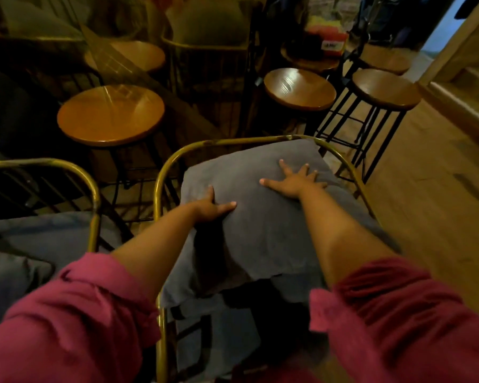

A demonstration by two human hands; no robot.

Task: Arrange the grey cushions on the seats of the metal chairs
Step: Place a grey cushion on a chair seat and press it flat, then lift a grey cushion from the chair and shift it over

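The grey cushion (260,230) is lying in the brass-framed metal chair (158,178), far edge up against the back rail; the right hand (296,182) is pressing flat on top, fingers spread wide; the left hand (212,207) is pressing by the left edge, thumb and forefinger splayed, other fingers hidden.

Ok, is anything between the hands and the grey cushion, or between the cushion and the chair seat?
Nothing visible: the left hand and right hand both rest directly on the grey cushion, which lies inside the metal chair frame. More grey fabric shows under its near edge; whether seat pad or another cushion, I cannot tell.
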